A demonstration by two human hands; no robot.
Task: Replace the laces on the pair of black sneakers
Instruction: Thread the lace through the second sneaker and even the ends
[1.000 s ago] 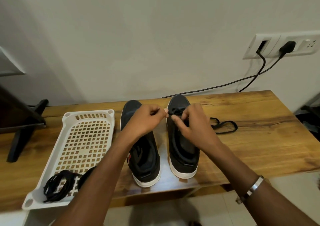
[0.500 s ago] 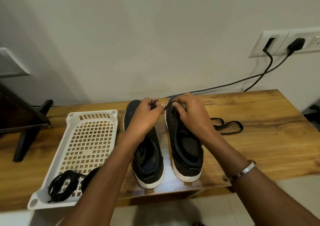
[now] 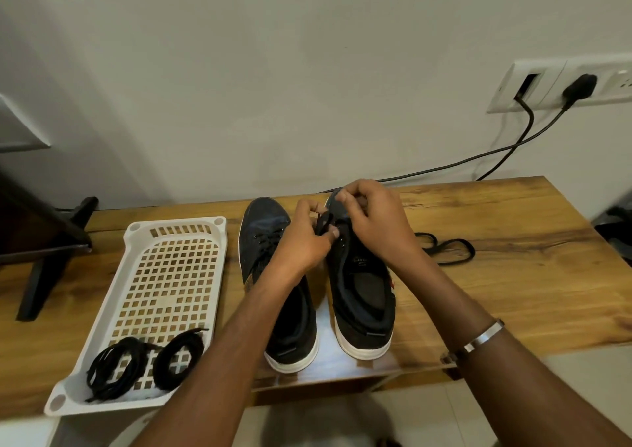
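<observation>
Two black sneakers with white soles stand side by side on the wooden table, toes toward the wall. The left sneaker (image 3: 263, 238) has a lace in its eyelets. Both hands work at the toe end of the right sneaker (image 3: 362, 282). My left hand (image 3: 304, 241) pinches a black lace (image 3: 323, 222) over the front eyelets. My right hand (image 3: 372, 217) curls over the toe and grips the same lace. A loose black lace (image 3: 444, 246) lies on the table right of the shoes.
A white perforated plastic tray (image 3: 171, 275) sits left of the shoes, with two coiled black laces (image 3: 143, 361) at its near end. A dark stand (image 3: 44, 241) is at the far left. Cables run from a wall socket (image 3: 561, 87) behind the table.
Both hands have moved toward the toe of the right sneaker, and the lace now shows bunched between them. The camera view shifted slightly.
</observation>
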